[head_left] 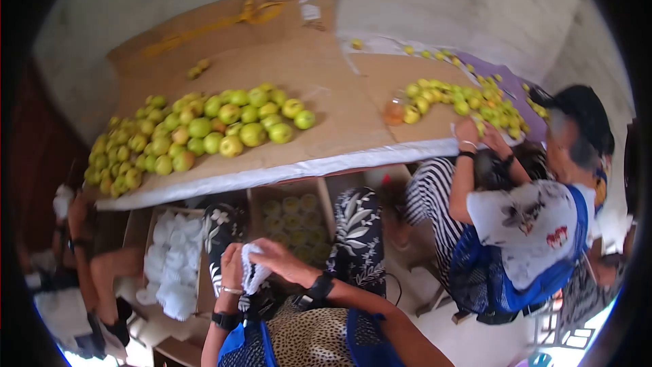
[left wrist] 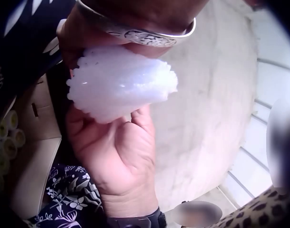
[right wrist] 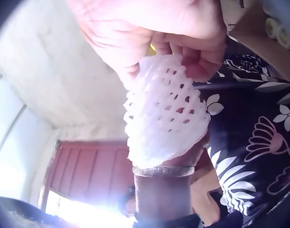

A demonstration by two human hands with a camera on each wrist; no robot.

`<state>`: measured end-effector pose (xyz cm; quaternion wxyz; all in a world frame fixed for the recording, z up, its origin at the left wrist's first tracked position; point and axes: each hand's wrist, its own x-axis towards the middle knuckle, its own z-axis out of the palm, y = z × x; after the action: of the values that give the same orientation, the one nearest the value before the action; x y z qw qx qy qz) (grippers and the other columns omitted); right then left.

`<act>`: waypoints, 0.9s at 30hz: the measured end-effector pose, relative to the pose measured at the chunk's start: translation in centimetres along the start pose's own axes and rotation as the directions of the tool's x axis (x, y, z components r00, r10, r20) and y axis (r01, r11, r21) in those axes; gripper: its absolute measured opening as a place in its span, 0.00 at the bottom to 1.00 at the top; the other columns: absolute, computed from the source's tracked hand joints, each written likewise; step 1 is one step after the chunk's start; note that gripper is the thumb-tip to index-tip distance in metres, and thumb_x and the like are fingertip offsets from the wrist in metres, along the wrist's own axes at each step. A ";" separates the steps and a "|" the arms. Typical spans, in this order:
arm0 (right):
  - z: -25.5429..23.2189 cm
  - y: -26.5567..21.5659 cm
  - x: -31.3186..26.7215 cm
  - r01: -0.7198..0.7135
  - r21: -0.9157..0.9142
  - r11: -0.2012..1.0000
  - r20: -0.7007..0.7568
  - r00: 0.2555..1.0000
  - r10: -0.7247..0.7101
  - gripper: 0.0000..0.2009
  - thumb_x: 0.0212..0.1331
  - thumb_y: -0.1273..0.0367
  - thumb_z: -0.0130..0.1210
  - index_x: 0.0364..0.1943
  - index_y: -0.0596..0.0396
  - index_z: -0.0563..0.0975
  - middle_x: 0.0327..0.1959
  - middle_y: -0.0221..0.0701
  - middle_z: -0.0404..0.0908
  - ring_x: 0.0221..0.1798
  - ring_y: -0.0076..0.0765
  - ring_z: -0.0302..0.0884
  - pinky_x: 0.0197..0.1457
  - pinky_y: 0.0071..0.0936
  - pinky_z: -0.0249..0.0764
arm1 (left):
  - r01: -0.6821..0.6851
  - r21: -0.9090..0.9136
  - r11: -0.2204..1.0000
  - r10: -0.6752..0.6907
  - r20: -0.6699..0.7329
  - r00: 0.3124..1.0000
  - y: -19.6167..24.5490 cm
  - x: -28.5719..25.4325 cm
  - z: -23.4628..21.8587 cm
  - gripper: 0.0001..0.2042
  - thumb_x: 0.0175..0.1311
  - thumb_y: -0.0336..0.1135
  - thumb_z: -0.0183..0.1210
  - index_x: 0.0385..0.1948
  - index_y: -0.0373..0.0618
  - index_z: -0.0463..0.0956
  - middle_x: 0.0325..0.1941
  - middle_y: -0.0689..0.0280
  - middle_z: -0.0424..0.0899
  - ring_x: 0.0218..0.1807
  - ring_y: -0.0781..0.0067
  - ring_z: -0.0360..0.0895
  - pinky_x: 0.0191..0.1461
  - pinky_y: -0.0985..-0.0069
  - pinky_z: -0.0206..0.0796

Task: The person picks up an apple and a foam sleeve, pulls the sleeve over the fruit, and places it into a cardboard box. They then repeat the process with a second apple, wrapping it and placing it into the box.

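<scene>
Both hands meet over the person's lap, each gripping one white foam net sleeve [head_left: 252, 273]: the left hand [head_left: 233, 266] curls its fingers round it from one side and the right hand [head_left: 275, 258] pinches it from the other. Below the table edge stand two open cardboard boxes, one [head_left: 198, 278] holding a pile of white sleeves, the other [head_left: 326, 207] holding wrapped fruit. Two heaps of green fruit [head_left: 204, 129] lie on the cardboard-covered table [head_left: 326, 88].
</scene>
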<state>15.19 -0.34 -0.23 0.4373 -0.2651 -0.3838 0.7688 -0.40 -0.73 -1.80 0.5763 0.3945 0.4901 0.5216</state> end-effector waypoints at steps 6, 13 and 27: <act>0.4 -0.8 -1.3 0.076 0.013 0.997 0.015 0.997 -0.076 0.11 0.63 0.62 0.48 0.39 0.55 0.74 0.33 0.22 0.76 0.35 0.15 0.70 0.38 0.16 0.68 | -0.052 0.024 0.998 0.051 0.035 0.998 2.8 -2.5 1.5 0.14 0.67 0.42 0.45 0.31 0.41 0.74 0.29 0.69 0.75 0.30 0.82 0.70 0.31 0.83 0.62; 0.4 -4.9 0.0 0.125 -0.043 0.991 -0.072 0.989 -0.128 0.11 0.61 0.65 0.51 0.42 0.56 0.74 0.34 0.24 0.76 0.35 0.17 0.72 0.39 0.17 0.69 | -0.368 0.393 0.843 0.432 -0.085 0.898 7.6 -3.0 0.3 0.14 0.60 0.34 0.51 0.46 0.39 0.68 0.46 0.59 0.75 0.46 0.65 0.72 0.50 0.73 0.64; -9.2 -11.1 10.4 0.125 -0.677 0.726 0.152 0.988 -0.028 0.15 0.53 0.65 0.58 0.41 0.60 0.74 0.34 0.31 0.79 0.37 0.21 0.75 0.42 0.23 0.72 | -0.054 0.995 0.083 0.354 0.021 0.935 8.4 7.5 -0.1 0.23 0.45 0.39 0.61 0.46 0.45 0.71 0.53 0.54 0.69 0.54 0.50 0.66 0.56 0.61 0.60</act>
<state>22.28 15.64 2.95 0.3141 -0.3404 -0.6782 0.5705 -2.45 7.89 5.18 0.0289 0.6784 0.7117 0.1800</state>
